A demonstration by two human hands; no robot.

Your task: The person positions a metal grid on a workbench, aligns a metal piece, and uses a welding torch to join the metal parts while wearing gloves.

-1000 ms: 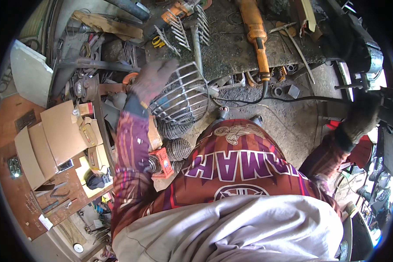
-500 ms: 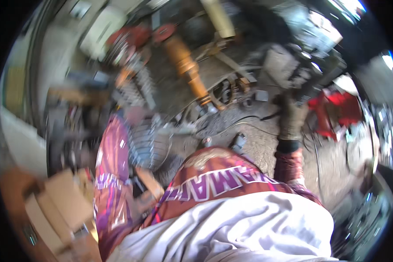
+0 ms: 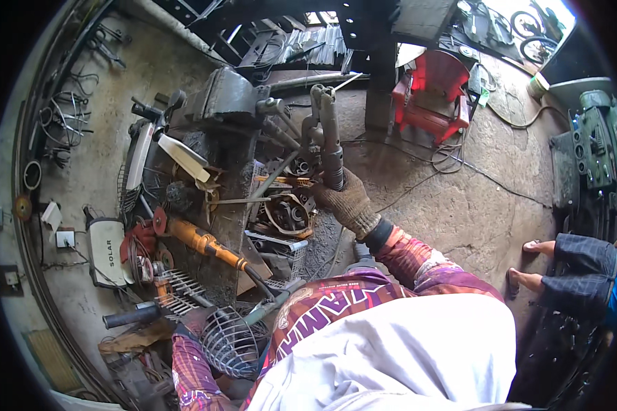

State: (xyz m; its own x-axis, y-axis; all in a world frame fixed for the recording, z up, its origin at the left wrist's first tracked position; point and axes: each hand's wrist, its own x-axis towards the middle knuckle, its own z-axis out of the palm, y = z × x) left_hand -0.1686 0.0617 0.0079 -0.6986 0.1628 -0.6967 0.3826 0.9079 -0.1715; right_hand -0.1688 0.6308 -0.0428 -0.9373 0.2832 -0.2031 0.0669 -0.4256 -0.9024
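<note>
My right hand (image 3: pixel 349 204), in a brown knit glove, is closed around the lower end of a grey metal shaft-like part (image 3: pixel 330 140). The part stands roughly upright and has a forked, jointed upper end; its exact kind is unclear. Low on the left, my left hand (image 3: pixel 197 320) is next to a round wire fan guard (image 3: pixel 230 344). Its fingers are blurred and hard to separate from the wires, so I cannot tell its grip. Ahead of the left hand lies an orange angle grinder (image 3: pixel 202 241) with a dark handle end.
A grey bench vise (image 3: pixel 230 99) is at the far left of the held part. Beyond stands a red plastic chair (image 3: pixel 435 92). A green machine (image 3: pixel 596 144) stands at right, near another person's legs (image 3: pixel 576 270). A cable (image 3: pixel 500 185) crosses the floor. A white box (image 3: pixel 108 252) sits left.
My view has swung to the right and become sharper; the grinder and chair now appear farther left. The other person's legs have come into view. My right hand still grips the metal part.
</note>
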